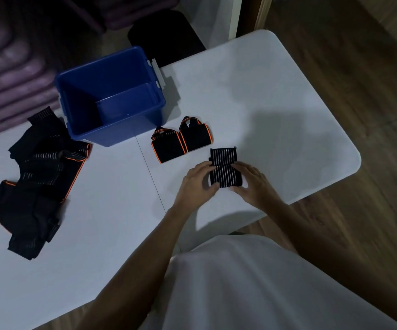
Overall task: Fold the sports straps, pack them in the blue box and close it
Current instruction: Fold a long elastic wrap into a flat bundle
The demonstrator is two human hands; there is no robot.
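Straps first: I see my left hand [198, 183] and right hand [252, 184] gripping a folded striped strap [224, 166] on the tabletop [276, 96], two folded orange-trimmed straps [180, 140] just beside it. Unfolded straps [38, 177] lie piled left of the blue box [111, 96], which stands open with nothing inside; I read no writing.

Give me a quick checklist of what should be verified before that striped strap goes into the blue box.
1. Both hands on the striped strap: ok, left hand and right hand hold its sides.
2. Strap fully folded: cannot tell, fingers cover its near end.
3. Blue box open: ok, no lid on it.
4. Room inside the box: ok, no straps in it.
5. Path to the box free: not ok, two folded orange-edged straps lie between.
6. All straps folded: not ok, an unfolded pile remains at left.
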